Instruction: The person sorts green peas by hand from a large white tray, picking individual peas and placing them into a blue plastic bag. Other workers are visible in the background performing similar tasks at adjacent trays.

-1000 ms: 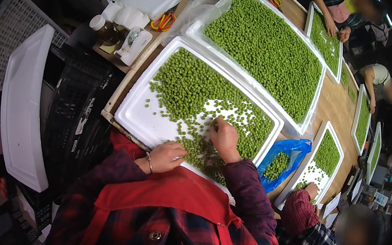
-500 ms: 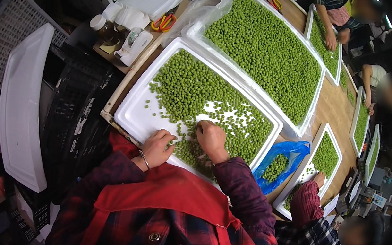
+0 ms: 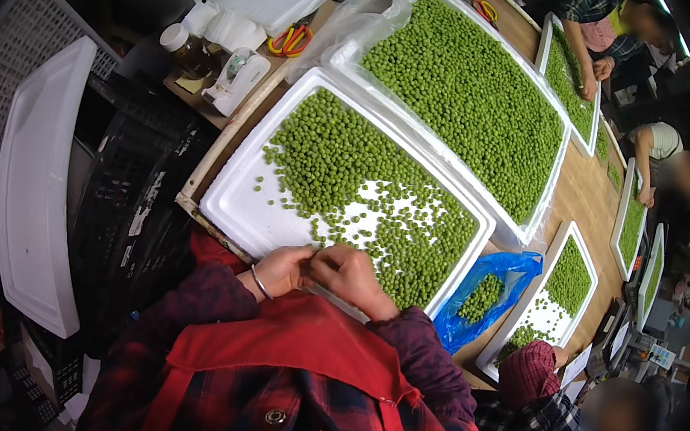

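Observation:
Green peas [image 3: 327, 153] are heaped toward the back left of a white foam tray [image 3: 246, 212], with a looser scatter on its right half. At the tray's front edge my left hand [image 3: 282, 270] and my right hand [image 3: 350, 278] meet, fingers curled and touching. Whatever they hold, if anything, is hidden between them. A bracelet circles my left wrist. To the right of the tray, a blue plastic bag [image 3: 503, 278] stands open with peas inside.
Behind my tray lies a larger plastic-lined tray full of peas [image 3: 471, 102]. Red-handled scissors [image 3: 291, 40], a lidded jar [image 3: 184, 49] and a white dispenser [image 3: 239, 82] sit at back left. Co-workers handle peas at other trays [image 3: 558, 306] on the right. Black crates [image 3: 138, 181] stand left.
My right hand has drawn back from the peas toward me and now meets my left hand, which shifted slightly right. The co-worker's hand at lower right has pulled back from the tray.

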A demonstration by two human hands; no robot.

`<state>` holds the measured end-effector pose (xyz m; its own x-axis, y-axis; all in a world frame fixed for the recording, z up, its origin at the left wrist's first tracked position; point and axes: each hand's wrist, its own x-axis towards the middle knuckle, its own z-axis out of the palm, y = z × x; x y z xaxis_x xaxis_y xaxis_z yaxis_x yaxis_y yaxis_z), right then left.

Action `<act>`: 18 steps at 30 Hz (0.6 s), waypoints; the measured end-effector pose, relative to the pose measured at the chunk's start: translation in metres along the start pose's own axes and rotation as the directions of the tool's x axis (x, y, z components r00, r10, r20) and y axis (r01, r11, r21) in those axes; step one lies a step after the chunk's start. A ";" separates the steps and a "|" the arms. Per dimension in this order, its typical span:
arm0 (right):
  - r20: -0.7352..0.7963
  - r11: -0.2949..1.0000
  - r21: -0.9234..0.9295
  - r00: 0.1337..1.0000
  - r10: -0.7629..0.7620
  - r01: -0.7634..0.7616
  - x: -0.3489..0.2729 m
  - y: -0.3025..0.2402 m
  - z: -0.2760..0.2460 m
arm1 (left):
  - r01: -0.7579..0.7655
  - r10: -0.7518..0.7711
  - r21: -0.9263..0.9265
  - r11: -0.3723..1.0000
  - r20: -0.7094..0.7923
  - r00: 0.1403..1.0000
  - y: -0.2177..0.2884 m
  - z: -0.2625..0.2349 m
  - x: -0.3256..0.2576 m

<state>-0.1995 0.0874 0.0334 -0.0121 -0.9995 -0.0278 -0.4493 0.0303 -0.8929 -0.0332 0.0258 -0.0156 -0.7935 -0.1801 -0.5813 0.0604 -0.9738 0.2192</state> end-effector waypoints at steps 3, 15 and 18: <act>-0.196 0.996 -0.061 0.980 0.047 -0.060 0.015 0.014 -0.014 | -0.097 0.102 0.087 0.991 -0.054 0.993 0.011 0.001 -0.007; -0.367 0.829 -0.467 0.921 0.133 -0.306 0.025 0.044 -0.032 | -0.288 0.322 0.236 0.928 -0.121 0.939 0.024 0.009 -0.020; -0.378 0.862 -0.413 0.916 0.131 -0.294 0.022 0.045 -0.036 | -0.291 0.320 0.217 0.932 -0.116 0.940 0.026 0.005 -0.019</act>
<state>-0.2525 0.0665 0.0086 -0.4078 -0.9126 0.0276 -0.7526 0.3189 -0.5761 -0.0201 0.0046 0.0052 -0.6566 -0.4974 -0.5670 0.1560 -0.8250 0.5431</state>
